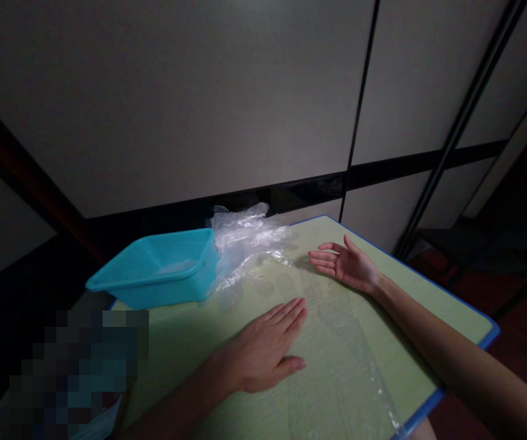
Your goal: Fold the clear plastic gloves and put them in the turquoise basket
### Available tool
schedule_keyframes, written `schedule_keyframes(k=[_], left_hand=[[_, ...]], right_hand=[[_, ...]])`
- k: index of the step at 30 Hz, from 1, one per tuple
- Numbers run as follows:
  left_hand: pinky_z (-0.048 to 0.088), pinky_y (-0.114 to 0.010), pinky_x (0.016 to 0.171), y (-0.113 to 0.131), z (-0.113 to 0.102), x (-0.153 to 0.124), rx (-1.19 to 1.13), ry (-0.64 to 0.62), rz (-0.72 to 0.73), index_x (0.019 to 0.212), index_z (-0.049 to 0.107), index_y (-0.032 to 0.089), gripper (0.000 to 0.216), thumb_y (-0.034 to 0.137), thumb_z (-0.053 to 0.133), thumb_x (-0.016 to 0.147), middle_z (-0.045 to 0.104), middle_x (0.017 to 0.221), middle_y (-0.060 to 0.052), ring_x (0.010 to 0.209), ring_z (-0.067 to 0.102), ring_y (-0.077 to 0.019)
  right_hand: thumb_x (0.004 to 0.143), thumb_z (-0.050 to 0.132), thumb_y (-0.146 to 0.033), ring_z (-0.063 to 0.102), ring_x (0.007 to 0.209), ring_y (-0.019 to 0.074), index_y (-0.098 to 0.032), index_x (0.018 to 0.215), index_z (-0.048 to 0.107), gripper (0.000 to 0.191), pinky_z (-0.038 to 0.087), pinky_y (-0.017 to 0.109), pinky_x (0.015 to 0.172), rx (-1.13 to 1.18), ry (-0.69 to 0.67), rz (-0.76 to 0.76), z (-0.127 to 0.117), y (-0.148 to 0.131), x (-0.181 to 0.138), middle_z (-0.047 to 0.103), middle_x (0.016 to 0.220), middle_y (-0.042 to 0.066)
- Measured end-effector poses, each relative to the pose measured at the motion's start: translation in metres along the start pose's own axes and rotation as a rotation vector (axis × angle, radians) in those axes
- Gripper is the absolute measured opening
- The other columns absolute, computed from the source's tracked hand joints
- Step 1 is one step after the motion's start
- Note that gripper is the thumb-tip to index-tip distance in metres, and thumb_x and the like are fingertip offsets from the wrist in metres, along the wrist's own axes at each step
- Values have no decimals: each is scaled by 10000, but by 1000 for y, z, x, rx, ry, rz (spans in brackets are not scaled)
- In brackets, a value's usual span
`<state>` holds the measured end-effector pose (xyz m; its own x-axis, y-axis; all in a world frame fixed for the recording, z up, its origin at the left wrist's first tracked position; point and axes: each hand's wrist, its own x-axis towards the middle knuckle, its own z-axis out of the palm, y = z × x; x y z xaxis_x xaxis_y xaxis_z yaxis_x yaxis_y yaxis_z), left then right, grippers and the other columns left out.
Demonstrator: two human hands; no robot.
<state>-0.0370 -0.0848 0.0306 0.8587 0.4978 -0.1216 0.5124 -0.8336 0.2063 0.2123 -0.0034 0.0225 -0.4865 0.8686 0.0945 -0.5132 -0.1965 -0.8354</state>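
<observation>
My left hand (266, 348) is palm down with its fingers stretched out, over or on a thin clear plastic glove (346, 366) that lies flat across the table; I cannot tell if they touch. My right hand (348, 264) is turned palm inward, fingers loosely spread, near the far end of the flat plastic and holding nothing. Beyond both hands sits a crumpled heap of clear disposable gloves (249, 241), with finger shapes showing at its top. More transparent finger outlines lie between the heap and my left hand.
A turquoise plastic basin (167, 293) stands at the table's far left corner, against the heap. The pale green table (428, 305) has a blue edge. Behind it rise grey cabinet panels (199, 110) with a black band. A blurred-out patch covers the lower left.
</observation>
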Motion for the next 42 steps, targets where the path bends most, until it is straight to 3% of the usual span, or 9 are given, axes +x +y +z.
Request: schedule_keyframes(k=[4,8,11,13,16,24,36,39,42], left_hand=[[74,-350,1069,-1,0,-1,-24,7,4,1375,67,117,650,449,322,877,-2,1441,-99,1316,10,-195],[79,-362,1067,-3,0,-3,-58,27,3,1376,51,125,650,457,309,880,-6,1442,-90,1316,6,-195],[86,-341,1069,-6,0,-3,-101,58,2,1377,56,120,626,445,282,892,-3,1444,-81,1317,18,-182],[92,-323,1069,-10,1,-2,-122,98,-39,1376,68,111,589,414,254,906,26,1446,-77,1317,41,-168],[99,-328,1068,-20,5,1,-120,182,-130,1376,97,117,543,365,239,914,93,1443,-73,1315,80,-162],[120,-353,1065,-33,15,5,-11,268,-194,1372,136,129,544,355,285,900,176,1427,-78,1306,137,-165],[138,-365,1062,-31,15,6,35,244,-191,1365,166,146,524,342,296,897,153,1431,-67,1309,125,-162],[117,-373,1066,-30,12,5,-53,244,-192,1363,175,134,528,329,306,891,138,1434,-64,1311,110,-165],[90,-376,1070,-26,6,5,-346,322,-142,1355,222,161,509,350,306,890,154,1432,-43,1310,121,-172]], right_hand=[[872,272,-518,568,1002,198,-181,921,556,443,300,422,974,-145,83,-89,-2,2,2,629,1048,92],[849,385,-480,549,1013,233,-171,918,623,396,290,454,975,-789,157,-275,0,4,0,638,1033,85],[880,361,-413,485,1103,232,-192,1089,580,375,232,454,1013,-1301,-71,-270,4,6,-5,565,1174,70],[903,312,-370,445,1149,217,-195,1181,511,384,212,450,1027,-1477,-214,-256,8,8,-7,505,1245,68],[917,269,-332,416,1176,211,-174,1237,448,400,204,473,1026,-1624,-280,-236,12,11,-6,461,1285,89],[918,253,-343,371,1209,215,-170,1257,423,417,154,508,1023,-1725,-278,-223,13,14,-3,417,1315,113],[865,273,-535,137,1304,226,-145,1378,139,658,45,477,1046,-1792,-326,-132,11,18,-2,152,1425,117],[866,285,-528,140,1305,217,-168,1369,196,625,16,464,1050,-1693,-316,-125,12,18,-3,187,1421,104],[860,296,-539,192,1292,213,-171,1325,310,593,76,441,1051,-1373,-201,-147,15,14,-5,256,1404,108]])
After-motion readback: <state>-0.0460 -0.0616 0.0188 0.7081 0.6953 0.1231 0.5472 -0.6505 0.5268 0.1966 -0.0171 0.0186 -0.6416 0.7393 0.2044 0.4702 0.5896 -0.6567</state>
